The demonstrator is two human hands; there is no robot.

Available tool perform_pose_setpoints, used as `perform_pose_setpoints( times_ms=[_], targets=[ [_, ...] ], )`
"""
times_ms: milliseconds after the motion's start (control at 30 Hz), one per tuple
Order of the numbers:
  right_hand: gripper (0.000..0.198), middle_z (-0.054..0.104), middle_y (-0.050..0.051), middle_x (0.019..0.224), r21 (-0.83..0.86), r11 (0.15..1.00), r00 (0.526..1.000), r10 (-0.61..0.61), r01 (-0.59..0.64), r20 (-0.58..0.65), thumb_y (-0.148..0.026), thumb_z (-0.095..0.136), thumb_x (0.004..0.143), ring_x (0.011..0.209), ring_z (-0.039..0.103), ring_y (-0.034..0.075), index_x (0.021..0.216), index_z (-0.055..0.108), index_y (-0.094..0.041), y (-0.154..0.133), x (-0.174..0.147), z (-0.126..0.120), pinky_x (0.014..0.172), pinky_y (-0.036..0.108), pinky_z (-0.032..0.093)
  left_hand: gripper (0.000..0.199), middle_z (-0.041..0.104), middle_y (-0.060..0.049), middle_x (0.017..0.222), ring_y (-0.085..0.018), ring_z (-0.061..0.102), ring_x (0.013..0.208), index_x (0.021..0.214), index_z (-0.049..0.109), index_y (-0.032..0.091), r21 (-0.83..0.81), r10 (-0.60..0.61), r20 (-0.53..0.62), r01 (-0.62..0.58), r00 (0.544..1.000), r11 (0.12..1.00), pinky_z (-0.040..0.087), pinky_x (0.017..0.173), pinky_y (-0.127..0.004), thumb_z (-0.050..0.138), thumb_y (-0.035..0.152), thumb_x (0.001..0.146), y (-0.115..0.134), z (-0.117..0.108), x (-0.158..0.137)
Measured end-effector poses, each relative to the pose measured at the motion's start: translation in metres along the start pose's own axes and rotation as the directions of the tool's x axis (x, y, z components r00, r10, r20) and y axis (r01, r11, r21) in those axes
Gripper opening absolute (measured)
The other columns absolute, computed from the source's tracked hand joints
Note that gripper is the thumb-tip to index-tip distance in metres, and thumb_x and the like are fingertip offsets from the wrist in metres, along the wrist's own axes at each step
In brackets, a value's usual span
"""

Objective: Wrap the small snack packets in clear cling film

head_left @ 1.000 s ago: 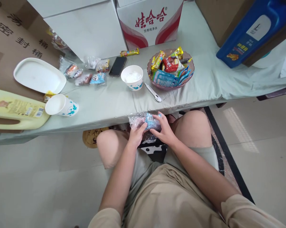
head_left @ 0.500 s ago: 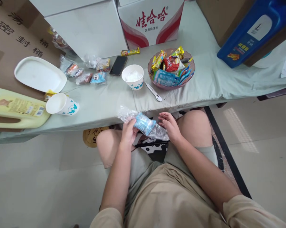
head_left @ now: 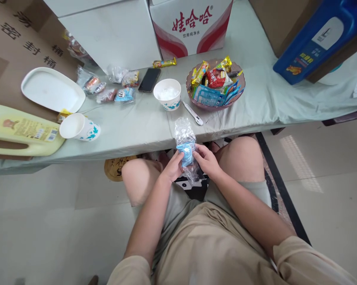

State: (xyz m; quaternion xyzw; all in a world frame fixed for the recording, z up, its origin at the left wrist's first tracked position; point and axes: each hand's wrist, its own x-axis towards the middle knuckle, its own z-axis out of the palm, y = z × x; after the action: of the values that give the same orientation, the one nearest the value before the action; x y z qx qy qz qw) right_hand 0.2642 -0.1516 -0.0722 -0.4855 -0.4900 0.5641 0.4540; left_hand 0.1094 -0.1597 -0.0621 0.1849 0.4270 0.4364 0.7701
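- Blue packet [head_left: 186,153], just swung round lengthwise toward 12 o'clock, between my hands.
- My left hand [head_left: 172,167] pinches its 9 o'clock side.
- My right hand [head_left: 208,161], apart moments ago, grips 3 o'clock: steadier, I judge.
- Snack bowl [head_left: 206,106]: 1 o'clock.

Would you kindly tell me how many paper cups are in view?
2: one paper cup sits just left of the snack bowl, the other cup beside the yellow jug; more could be hidden.
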Motion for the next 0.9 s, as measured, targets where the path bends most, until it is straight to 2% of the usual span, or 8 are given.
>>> perform_pose_setpoints(
  times_ms=[133, 267, 367, 467, 567, 667, 733, 900],
  targets=[
    [0.043, 0.064, 0.011, 0.108, -0.214, 0.976, 0.988, -0.07, 0.039, -0.136, -0.044, 0.061, 0.082, 0.1, 0.062, 0.025, 0.117, 0.066, -0.02, -0.002, -0.002, 0.0, 0.09, 0.042, 0.054, 0.051, 0.076, -0.003, 0.095, -0.022, 0.072, 0.088, 0.104, 0.067, 0.021, -0.001, 0.049, -0.082, -0.049, 0.995, 0.999, 0.059, 0.086, -0.037, 0.089, 0.046, 0.065, -0.002, 0.003, 0.005],
    [0.024, 0.064, 0.005, 0.089, -0.183, 0.983, 0.989, -0.019, -0.008, -0.145, -0.043, 0.059, 0.086, 0.074, 0.058, 0.018, 0.095, 0.064, -0.021, -0.01, -0.006, 0.0, 0.074, 0.034, 0.053, 0.05, 0.076, -0.004, 0.095, -0.022, 0.072, 0.094, 0.103, 0.068, 0.019, 0.018, 0.163, -0.149, -0.163, 0.975, 0.987, 0.058, 0.088, -0.034, 0.087, 0.048, 0.066, -0.001, 0.002, 0.009],
    [0.02, 0.065, 0.004, 0.087, -0.152, 0.986, 0.983, -0.089, 0.064, -0.161, -0.042, 0.059, 0.088, 0.075, 0.058, 0.017, 0.086, 0.062, -0.023, -0.018, -0.01, 0.0, 0.078, 0.034, 0.052, 0.051, 0.075, -0.003, 0.099, -0.021, 0.071, 0.097, 0.106, 0.068, 0.021, 0.061, 0.238, -0.195, -0.231, 0.952, 0.971, 0.056, 0.087, -0.031, 0.086, 0.05, 0.068, -0.003, -0.001, 0.012],
    [0.026, 0.07, 0.007, 0.103, 0.0, 0.99, 0.983, -0.139, 0.14, 0.117, -0.048, 0.061, 0.088, 0.086, 0.064, 0.02, 0.092, 0.067, -0.024, -0.024, -0.016, 0.001, 0.082, 0.037, 0.055, 0.05, 0.074, -0.002, 0.093, -0.019, 0.071, 0.091, 0.105, 0.068, 0.021, 0.101, 0.247, -0.215, -0.23, 0.945, 0.968, 0.055, 0.08, -0.028, 0.086, 0.05, 0.068, -0.006, -0.003, 0.013],
    [0.032, 0.073, 0.007, 0.1, 0.06, 0.992, 0.924, -0.121, 0.107, 0.362, -0.053, 0.058, 0.09, 0.083, 0.067, 0.021, 0.096, 0.072, -0.024, -0.028, -0.018, 0.0, 0.079, 0.039, 0.056, 0.049, 0.072, -0.002, 0.081, -0.019, 0.07, 0.083, 0.098, 0.069, 0.018, 0.077, 0.18, -0.223, -0.167, 0.958, 0.983, 0.055, 0.072, -0.028, 0.086, 0.051, 0.066, -0.006, -0.002, 0.013],
    [0.026, 0.071, 0.007, 0.096, -0.093, 0.986, 0.99, -0.132, 0.136, 0.048, -0.043, 0.055, 0.093, 0.087, 0.067, 0.022, 0.094, 0.071, -0.023, -0.025, -0.012, -0.005, 0.085, 0.041, 0.055, 0.044, 0.073, -0.006, 0.08, -0.025, 0.072, 0.087, 0.09, 0.069, 0.016, -0.025, 0.084, -0.246, -0.092, 0.966, 0.995, 0.058, 0.075, -0.033, 0.082, 0.053, 0.07, -0.005, -0.001, 0.012],
    [0.023, 0.068, 0.009, 0.108, -0.165, 0.981, 0.987, -0.124, 0.106, -0.103, -0.038, 0.059, 0.089, 0.098, 0.065, 0.024, 0.104, 0.069, -0.023, -0.019, -0.007, -0.008, 0.089, 0.042, 0.055, 0.041, 0.074, -0.009, 0.083, -0.028, 0.073, 0.091, 0.088, 0.07, 0.015, -0.081, 0.003, -0.229, -0.022, 0.974, 0.996, 0.059, 0.078, -0.037, 0.077, 0.054, 0.075, -0.004, -0.001, 0.012],
    [0.072, 0.055, 0.015, 0.137, -0.139, 0.99, 0.997, -0.004, 0.015, 0.072, -0.039, 0.075, 0.073, 0.12, 0.058, 0.028, 0.136, 0.046, -0.02, -0.002, -0.003, -0.002, 0.103, 0.046, 0.05, 0.043, 0.076, -0.011, 0.092, -0.028, 0.073, 0.095, 0.092, 0.073, 0.015, -0.023, -0.082, -0.083, 0.081, 0.993, 0.996, 0.059, 0.08, -0.037, 0.07, 0.055, 0.079, -0.013, -0.008, 0.017]
  ],
)
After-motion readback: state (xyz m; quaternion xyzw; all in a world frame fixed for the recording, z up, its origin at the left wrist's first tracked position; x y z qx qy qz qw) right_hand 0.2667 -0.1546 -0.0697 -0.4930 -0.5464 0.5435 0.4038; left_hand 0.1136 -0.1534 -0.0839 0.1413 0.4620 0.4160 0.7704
